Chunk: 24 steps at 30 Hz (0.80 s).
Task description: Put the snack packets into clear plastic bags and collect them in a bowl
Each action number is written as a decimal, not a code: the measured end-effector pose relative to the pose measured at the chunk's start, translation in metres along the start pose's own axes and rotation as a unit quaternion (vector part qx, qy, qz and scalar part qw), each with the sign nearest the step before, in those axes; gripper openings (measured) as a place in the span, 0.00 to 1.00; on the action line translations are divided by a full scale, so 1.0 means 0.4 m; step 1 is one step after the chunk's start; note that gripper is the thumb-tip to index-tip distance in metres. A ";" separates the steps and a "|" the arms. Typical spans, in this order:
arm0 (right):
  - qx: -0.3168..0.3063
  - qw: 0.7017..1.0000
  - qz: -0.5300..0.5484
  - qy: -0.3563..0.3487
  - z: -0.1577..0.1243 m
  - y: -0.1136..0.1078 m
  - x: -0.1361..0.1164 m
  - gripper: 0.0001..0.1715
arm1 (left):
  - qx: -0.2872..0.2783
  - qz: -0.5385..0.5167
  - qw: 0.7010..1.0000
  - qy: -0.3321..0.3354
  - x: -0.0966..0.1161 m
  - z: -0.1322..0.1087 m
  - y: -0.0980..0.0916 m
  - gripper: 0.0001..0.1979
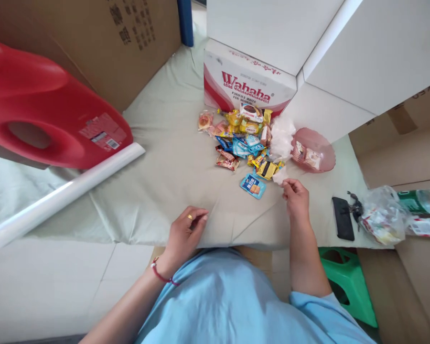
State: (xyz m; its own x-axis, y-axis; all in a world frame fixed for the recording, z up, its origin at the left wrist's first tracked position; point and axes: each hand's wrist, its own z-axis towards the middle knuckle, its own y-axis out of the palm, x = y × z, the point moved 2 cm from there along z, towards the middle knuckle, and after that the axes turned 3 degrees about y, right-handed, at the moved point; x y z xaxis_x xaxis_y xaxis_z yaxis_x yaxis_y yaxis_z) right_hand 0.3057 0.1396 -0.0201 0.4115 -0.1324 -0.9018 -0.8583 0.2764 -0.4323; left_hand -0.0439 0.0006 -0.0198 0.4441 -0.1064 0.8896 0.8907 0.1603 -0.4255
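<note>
Over the front part of the cloth, my left hand (188,227) is loosely curled with a small gap between thumb and forefinger and nothing in it. My right hand (296,195) pinches a small pale, thin piece (280,176), which looks like plastic or a wrapper; its exact kind is unclear. Just left of that lies a blue snack packet (252,186). Beyond it is a pile of wrapped snacks (244,145) in blue, yellow and red. A crumpled white plastic bag (282,136) sits between the pile and a pink translucent bowl (314,150) holding a few wrapped pieces.
A Wahaha carton (249,79) stands behind the snacks. On the left are a red jug (53,110) and a white roll (68,193). To the right lie a black phone (343,218), keys (356,206) and a clear bag (384,216). Below is a green stool (358,286).
</note>
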 end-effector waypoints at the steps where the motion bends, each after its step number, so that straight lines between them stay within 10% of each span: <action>1: -0.001 1.000 0.018 0.011 -0.025 0.008 -0.001 0.20 | -0.015 -0.017 1.000 0.003 0.011 -0.004 0.008 0.10; 10: 0.042 0.979 -0.189 -0.063 0.016 0.017 -0.019 0.12 | -0.108 -0.084 0.990 0.041 0.045 0.011 0.054 0.10; 14: -0.040 0.997 0.044 0.044 -0.031 0.024 -0.060 0.18 | -0.110 -0.147 0.983 -0.032 0.044 -0.007 0.065 0.11; 17: -0.185 0.941 0.233 0.163 -0.153 0.074 -0.101 0.22 | -0.122 -0.263 0.950 -0.117 0.060 -0.015 0.097 0.18; 20: -0.284 0.891 0.284 0.213 -0.266 0.132 -0.138 0.22 | -0.143 -0.339 0.918 -0.147 0.081 -0.001 0.133 0.31; 24: -0.308 0.880 0.289 0.216 -0.307 0.156 -0.153 0.20 | -0.114 -0.280 0.946 -0.119 0.081 0.036 0.140 0.18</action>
State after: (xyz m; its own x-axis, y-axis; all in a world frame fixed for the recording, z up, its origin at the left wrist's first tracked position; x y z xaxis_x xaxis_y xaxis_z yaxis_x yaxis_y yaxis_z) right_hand 0.1892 0.0482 0.0078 -0.1895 -0.5260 -0.8291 -0.9441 -0.1343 0.3009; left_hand 0.0190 0.0200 -0.0123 -0.1129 0.1164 0.9868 0.9898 -0.0738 0.1219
